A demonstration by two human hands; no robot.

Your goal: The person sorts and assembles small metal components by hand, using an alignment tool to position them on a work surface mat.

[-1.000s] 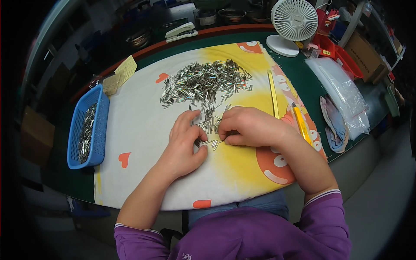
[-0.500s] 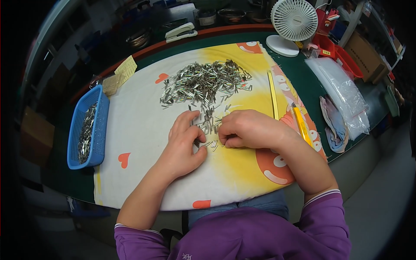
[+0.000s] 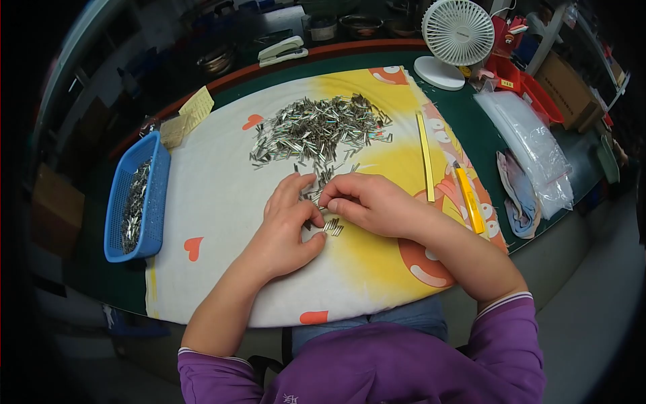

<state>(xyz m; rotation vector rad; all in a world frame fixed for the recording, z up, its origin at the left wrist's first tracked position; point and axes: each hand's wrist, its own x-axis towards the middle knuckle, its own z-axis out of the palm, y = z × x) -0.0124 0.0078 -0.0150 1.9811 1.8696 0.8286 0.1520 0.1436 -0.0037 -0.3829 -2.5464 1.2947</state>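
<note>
A large heap of small, thin silvery metal pins (image 3: 319, 128) lies on the printed cloth, with a looser trail of them running down toward my hands. My left hand (image 3: 286, 219) rests at the left of this trail, fingers bent and thumb held apart from the index finger, a few pins in the gap. From the right, my right hand (image 3: 363, 202) reaches in over the trail with thumb and index finger pinched together; what is between the tips is too small to make out. Just below the fingertips, a short row of pins (image 3: 334, 227) lies side by side.
A blue basket (image 3: 159, 195) holding more pins stands at the left. A yellow strip (image 3: 425, 158) and a yellow utility knife (image 3: 469, 200) lie on the cloth's right side. Beyond are a white fan (image 3: 457, 34), clear plastic bags (image 3: 525, 138), a folded cloth (image 3: 519, 195) and a stapler (image 3: 282, 50).
My right hand has moved left and slightly up, closer to my left hand, and now covers part of the trail. The row of pins shows more fully. My left hand has barely moved.
</note>
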